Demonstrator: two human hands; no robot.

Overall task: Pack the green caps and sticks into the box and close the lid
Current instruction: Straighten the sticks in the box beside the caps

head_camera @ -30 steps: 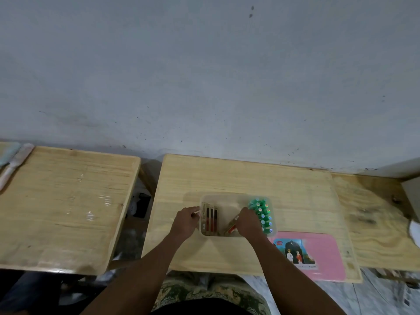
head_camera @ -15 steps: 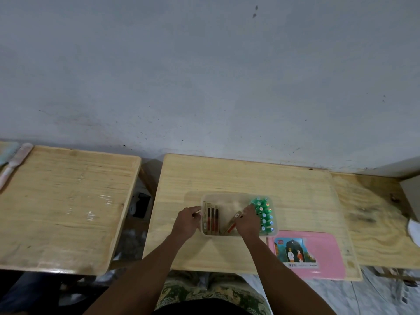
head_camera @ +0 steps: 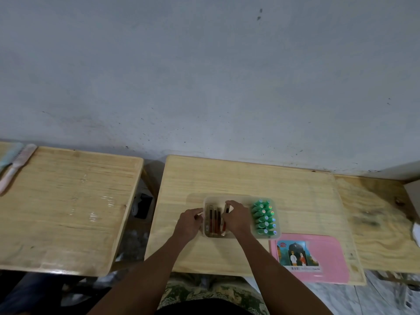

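Note:
A clear plastic box (head_camera: pixel 241 197) sits on the middle wooden table (head_camera: pixel 245 178). Several green caps (head_camera: pixel 263 217) stand in rows in its right part. Several brown and red sticks (head_camera: pixel 212 220) lie side by side in its left part. My left hand (head_camera: pixel 189 222) grips the box's left wall. My right hand (head_camera: pixel 235 215) is inside the box, pinching one stick (head_camera: pixel 226 209) and setting it against the row of sticks. The pink lid (head_camera: pixel 322 258), with a picture label, lies flat to the right of the box.
A second wooden table (head_camera: pixel 63 201) stands to the left across a gap, with a pale comb-like tool (head_camera: pixel 17 164) at its far left corner. A third table (head_camera: pixel 377 221) adjoins on the right. The grey wall rises behind.
My right hand has moved left across the box, carrying the stick from a slanted spot near the caps to upright alignment beside the other sticks. The left hand stays on the box.

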